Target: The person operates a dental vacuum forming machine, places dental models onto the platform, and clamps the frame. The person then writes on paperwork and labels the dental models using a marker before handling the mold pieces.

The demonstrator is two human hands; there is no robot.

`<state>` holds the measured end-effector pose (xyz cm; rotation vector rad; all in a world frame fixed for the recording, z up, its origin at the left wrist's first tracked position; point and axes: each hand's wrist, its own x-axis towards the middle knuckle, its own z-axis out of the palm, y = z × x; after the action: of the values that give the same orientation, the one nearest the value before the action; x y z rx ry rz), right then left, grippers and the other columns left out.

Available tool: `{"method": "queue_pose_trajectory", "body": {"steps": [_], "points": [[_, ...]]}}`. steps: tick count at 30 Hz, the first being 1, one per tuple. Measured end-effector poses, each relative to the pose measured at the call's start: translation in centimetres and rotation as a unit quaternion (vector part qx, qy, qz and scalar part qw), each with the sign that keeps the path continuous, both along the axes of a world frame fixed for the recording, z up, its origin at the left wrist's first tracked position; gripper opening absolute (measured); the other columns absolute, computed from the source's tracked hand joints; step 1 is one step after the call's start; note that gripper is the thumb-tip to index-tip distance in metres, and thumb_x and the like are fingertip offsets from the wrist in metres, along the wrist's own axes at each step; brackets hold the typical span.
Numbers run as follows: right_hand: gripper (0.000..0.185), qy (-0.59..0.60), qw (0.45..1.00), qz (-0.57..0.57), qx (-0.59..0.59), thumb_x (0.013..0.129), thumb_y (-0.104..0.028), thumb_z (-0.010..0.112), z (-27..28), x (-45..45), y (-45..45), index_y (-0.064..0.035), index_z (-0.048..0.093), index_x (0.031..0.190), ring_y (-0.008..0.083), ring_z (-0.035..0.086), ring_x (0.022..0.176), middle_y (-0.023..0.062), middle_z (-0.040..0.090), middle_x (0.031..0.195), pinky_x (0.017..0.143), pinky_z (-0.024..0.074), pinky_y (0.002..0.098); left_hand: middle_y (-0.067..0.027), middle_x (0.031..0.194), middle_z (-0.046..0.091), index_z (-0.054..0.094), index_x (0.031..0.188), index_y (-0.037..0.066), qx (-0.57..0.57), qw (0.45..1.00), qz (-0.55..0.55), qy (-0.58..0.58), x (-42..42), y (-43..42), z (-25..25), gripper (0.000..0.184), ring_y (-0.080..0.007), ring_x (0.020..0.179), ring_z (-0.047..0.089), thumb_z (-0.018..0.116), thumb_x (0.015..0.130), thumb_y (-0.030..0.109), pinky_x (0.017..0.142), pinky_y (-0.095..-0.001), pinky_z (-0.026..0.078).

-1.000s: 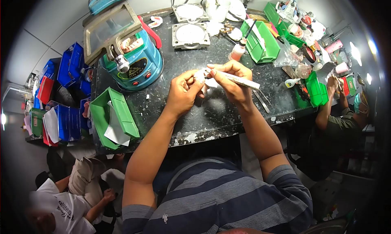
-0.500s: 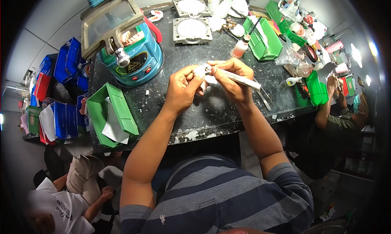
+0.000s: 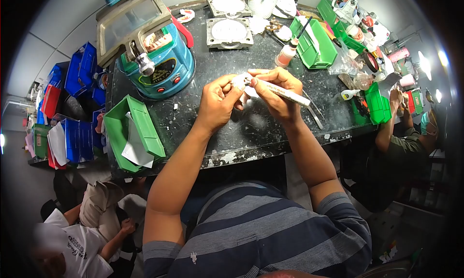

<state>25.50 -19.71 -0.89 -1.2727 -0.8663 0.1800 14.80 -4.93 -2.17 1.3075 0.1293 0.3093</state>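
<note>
My left hand [image 3: 216, 101] is closed around a small white plaster dental model [image 3: 240, 80], holding it up over the black worktable. In my right hand [image 3: 279, 96] is a white marker pen [image 3: 296, 98], its tip end pointing left at the model. The two hands nearly meet, and the fingers cover part of the model, so where the tip touches cannot be made out. Just beyond my right hand stands a bottle of pinkish liquid [image 3: 285, 54] with a brush handle rising from it. Metal tweezers [image 3: 315, 117] lie to the right of that hand.
A blue machine [image 3: 162, 77] with a raised lid stands back left. Green bins [image 3: 157, 141] flank the work area, another bin [image 3: 316, 53] at right. Metal flasks with white plaster [image 3: 229, 34] sit at the back. A co-worker's hands [image 3: 395, 100] are far right; another person sits lower left.
Both hands stay almost in place, with the dental model and marker pen still held. The view has shifted very slightly.
</note>
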Motion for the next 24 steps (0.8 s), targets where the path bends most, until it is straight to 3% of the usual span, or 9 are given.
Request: {"method": "queue_pose_trajectory", "body": {"steps": [3, 6, 8, 12, 17, 20, 24], "points": [[0.012, 0.004, 1.000, -0.003, -0.011, 0.090, -0.005, 0.075, -0.1, 0.1, -0.1, 0.0058, 0.069, 0.092, 0.0195, 0.072, 0.096, 0.0187, 0.074, 0.096, 0.085, 0.0573, 0.0316, -0.0061, 0.089, 0.071, 0.065, 0.119, -0.005, 0.003, 1.000, 0.008, 0.001, 0.0, -0.1, 0.2, 0.026, -0.0078, 0.075, 0.064, 0.062, 0.101, 0.013, 0.063, -0.0214, 0.052], [0.010, -0.013, 0.999, 0.004, -0.046, 0.091, 0.000, 0.072, 0.2, 0.0, -0.2, 0.0057, 0.066, 0.096, 0.0205, 0.070, 0.098, 0.0246, 0.071, 0.109, 0.088, 0.0568, 0.0325, -0.0011, 0.082, 0.067, 0.066, 0.112, -0.003, -0.004, 1.000, 0.018, 0.003, -0.1, -0.4, 0.5, 0.019, -0.0046, 0.071, 0.060, 0.057, 0.102, 0.010, 0.060, -0.0201, 0.049], [0.013, 0.005, 1.000, -0.014, -0.016, 0.090, -0.005, 0.075, 0.2, -0.2, 0.1, 0.0063, 0.070, 0.093, 0.0156, 0.071, 0.087, 0.0180, 0.075, 0.095, 0.080, 0.0579, 0.0303, -0.0012, 0.082, 0.067, 0.066, 0.112, -0.003, 0.001, 1.000, 0.016, 0.003, -0.1, -0.3, 0.4, 0.019, -0.0046, 0.070, 0.059, 0.057, 0.101, 0.010, 0.060, -0.0201, 0.049], [0.014, -0.030, 0.998, -0.040, -0.044, 0.088, -0.005, 0.075, 0.0, 0.0, 0.1, 0.0066, 0.070, 0.095, 0.0141, 0.071, 0.085, 0.0159, 0.075, 0.092, 0.077, 0.0580, 0.0298, -0.0013, 0.082, 0.066, 0.065, 0.113, -0.003, 0.001, 1.000, 0.008, -0.007, -0.1, -0.3, 0.4, 0.020, -0.0048, 0.068, 0.059, 0.058, 0.101, 0.010, 0.060, -0.0202, 0.049], [0.012, -0.083, 0.996, -0.015, -0.034, 0.088, -0.003, 0.074, 0.0, 0.4, -0.1, 0.0049, 0.066, 0.084, 0.0224, 0.073, 0.091, 0.0176, 0.074, 0.096, 0.083, 0.0576, 0.0329, -0.0024, 0.081, 0.067, 0.065, 0.117, -0.005, -0.005, 1.000, 0.002, -0.001, 0.0, -0.1, 0.0, 0.023, -0.0058, 0.067, 0.060, 0.059, 0.101, 0.011, 0.059, -0.0204, 0.050], [0.008, 0.060, 0.997, 0.005, 0.044, 0.090, -0.001, 0.072, 0.6, 0.3, -0.6, 0.0031, 0.065, 0.089, 0.0178, 0.071, 0.089, 0.0159, 0.073, 0.091, 0.081, 0.0574, 0.0308, -0.0034, 0.082, 0.068, 0.064, 0.119, -0.005, 0.003, 1.000, 0.018, 0.005, 0.0, -0.1, 0.2, 0.024, -0.0065, 0.067, 0.061, 0.059, 0.101, 0.010, 0.059, -0.0205, 0.051], [0.010, 0.066, 0.993, -0.070, 0.073, 0.093, -0.004, 0.070, 1.6, 1.6, -3.4, 0.0021, 0.063, 0.092, 0.0132, 0.069, 0.076, 0.0127, 0.072, 0.087, 0.070, 0.0581, 0.0267, -0.0050, 0.085, 0.069, 0.065, 0.120, -0.006, 0.020, 0.999, 0.043, -0.005, 0.1, 0.3, 0.1, 0.025, -0.0072, 0.071, 0.063, 0.060, 0.100, 0.009, 0.059, -0.0208, 0.052]]}}
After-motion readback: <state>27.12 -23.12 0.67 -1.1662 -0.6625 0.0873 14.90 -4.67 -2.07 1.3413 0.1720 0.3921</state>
